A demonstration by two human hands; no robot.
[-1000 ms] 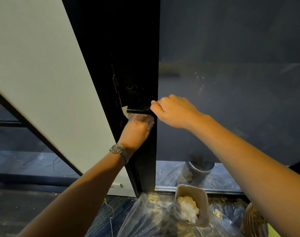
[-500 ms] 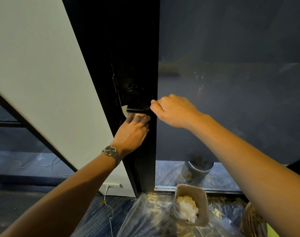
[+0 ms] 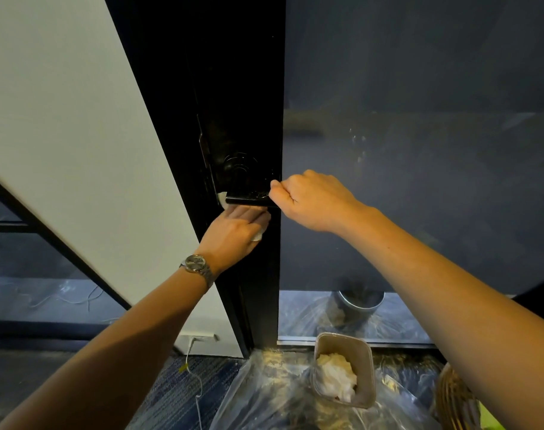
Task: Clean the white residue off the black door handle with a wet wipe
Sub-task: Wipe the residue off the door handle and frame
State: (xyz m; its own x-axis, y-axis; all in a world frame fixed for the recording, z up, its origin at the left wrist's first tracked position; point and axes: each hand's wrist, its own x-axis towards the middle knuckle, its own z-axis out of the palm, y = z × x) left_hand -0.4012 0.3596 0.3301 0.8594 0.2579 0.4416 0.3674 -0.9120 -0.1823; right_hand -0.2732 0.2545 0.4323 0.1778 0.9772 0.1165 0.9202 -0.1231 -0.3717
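The black door handle is a flat lever sticking out of the black door edge, with faint pale smears on its top. My right hand grips the lever's right end with curled fingers. My left hand, a watch on its wrist, is under the lever and presses a white wet wipe up against its underside. A corner of the wipe shows at the lever's left end, another below my fingers. The lever's underside is hidden.
A white wall panel lies left of the door, dark glass to the right. On the floor, clear plastic sheeting holds a square tub of crumpled white tissue. A wicker basket stands at the lower right.
My left hand with the wipe has shifted slightly along under the lever, and more of the wipe now shows below my fingers. My right hand has kept its hold.
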